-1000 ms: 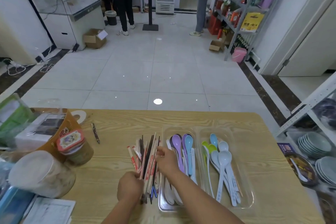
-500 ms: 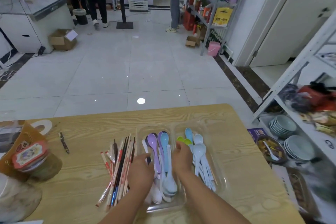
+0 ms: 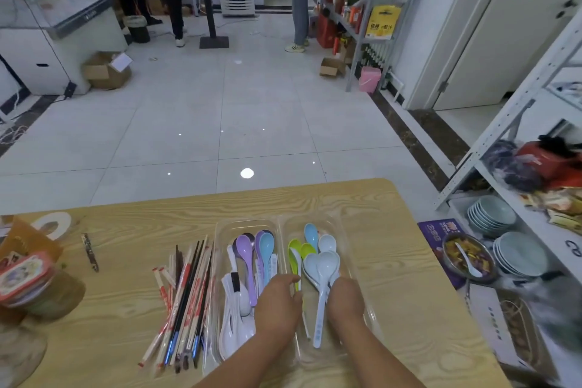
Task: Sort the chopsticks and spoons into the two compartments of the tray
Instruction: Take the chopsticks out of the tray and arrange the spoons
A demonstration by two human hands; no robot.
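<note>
Spoons (image 3: 326, 266) lie in both halves of the clear tray (image 3: 281, 239), which sits on the wooden table (image 3: 409, 293) in the lower middle of the frame. In the left compartment (image 3: 225, 236) I count two purple spoons (image 3: 244, 244) and one blue spoon (image 3: 267, 244), plus a heap of white spoons (image 3: 234, 321) at the near end, too overlapped to count. In the right compartment (image 3: 344, 241) there are one blue, two green spoons (image 3: 295, 246) and at least three pale ones, bowls pointing away from me. The chopsticks (image 3: 185, 299) are all out on the table just left of the tray – a loose bundle, some dark, some in red-printed paper sleeves, too crossed over for a sure count. My left hand (image 3: 277, 305) lies over the near end of the left compartment, forefinger stretched across the divider to a green handle; whether I have pinched it I cannot tell. My right hand (image 3: 345, 302) is down on the handles in the right compartment, its fingers tucked out of sight, so its grip is unclear too. One pen (image 3: 90, 252) and one lidded jar (image 3: 41, 287) sit at the left of the frame.
</note>
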